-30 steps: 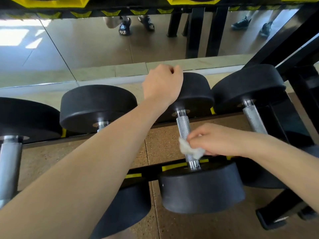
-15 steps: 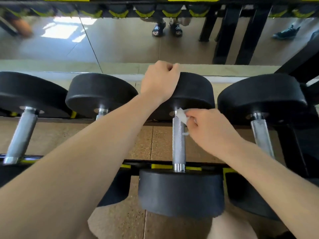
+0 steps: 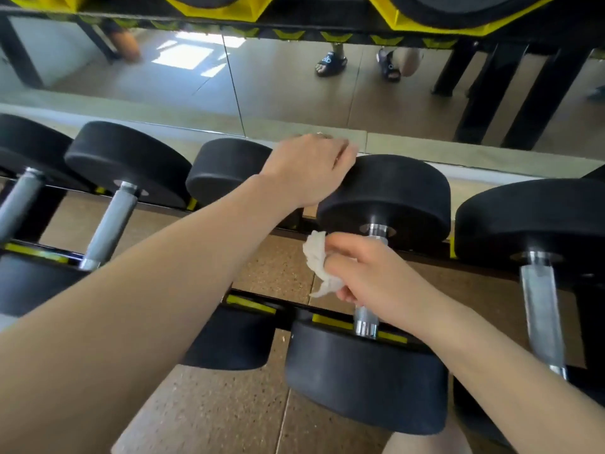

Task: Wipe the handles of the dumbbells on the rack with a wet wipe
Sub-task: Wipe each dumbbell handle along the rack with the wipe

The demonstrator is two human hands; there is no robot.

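The right hand (image 3: 376, 276) is curling round the handle (image 3: 366, 317) of the dumbbell (image 3: 386, 198) at the centre of the frame, grasping it with a crumpled white wipe (image 3: 319, 263) bunched between fingers and metal. The wipe is sticking out at 9 o'clock from the hand, and only the bottom stub of the knurled handle is showing below the fist, just above the near head (image 3: 363, 378) at 6 o'clock.

The left hand (image 3: 309, 168) is resting on top of the far head of that same dumbbell, at 12 o'clock from the right hand. Its fingers are bending over the far edge, so I cannot tell how tightly they are gripping.

The dumbbell is lying across the two rails of the rack (image 3: 252, 303), which is black with yellow strips along its edges. Another dumbbell (image 3: 540, 309) is sitting just beside it at 3 o'clock, with its bare steel handle pointing toward 6 o'clock. More dumbbells (image 3: 111, 221) are lying at 9 o'clock, well apart from the hands.

No weight marking or brand is showing legibly on any head; the small round plates by the handles are too blurred to read. Behind the rack, at 12 o'clock, a mirror (image 3: 278, 86) is reflecting a pair of dark sandals (image 3: 330, 65). One is carrying white lettering that is too small to make out. Speckled tan flooring (image 3: 203, 407) is showing beneath the rails.
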